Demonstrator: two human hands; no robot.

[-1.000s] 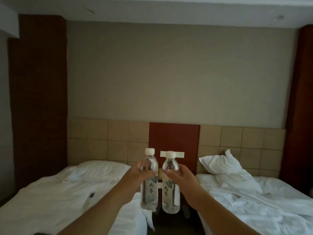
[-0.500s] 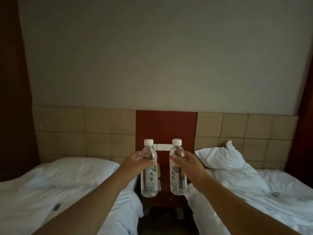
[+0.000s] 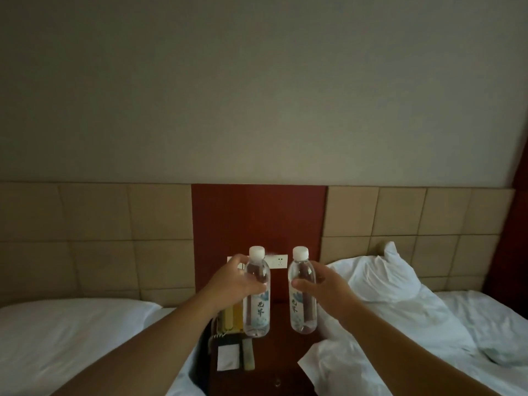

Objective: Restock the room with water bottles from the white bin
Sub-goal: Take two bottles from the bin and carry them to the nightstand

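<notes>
Two clear water bottles with white caps and pale labels stand upright side by side over a dark wooden nightstand [image 3: 283, 355] between two beds. My left hand [image 3: 231, 284] grips the left bottle [image 3: 256, 298] around its upper half. My right hand [image 3: 325, 284] grips the right bottle [image 3: 302, 298] the same way. Both bottle bases are at or just above the nightstand top; I cannot tell whether they touch it. The white bin is out of view.
A yellow telephone [image 3: 230, 318] sits on the nightstand behind the left bottle, with a white card [image 3: 228, 357] and a small packet [image 3: 248, 358] in front. A wall socket [image 3: 278, 261] is behind. White beds flank the stand, with a pillow [image 3: 383, 275] at right.
I have moved closer to the nightstand and the view has tipped down. Both hands have carried the bottles forward and lower, and the bottles now stand further apart.
</notes>
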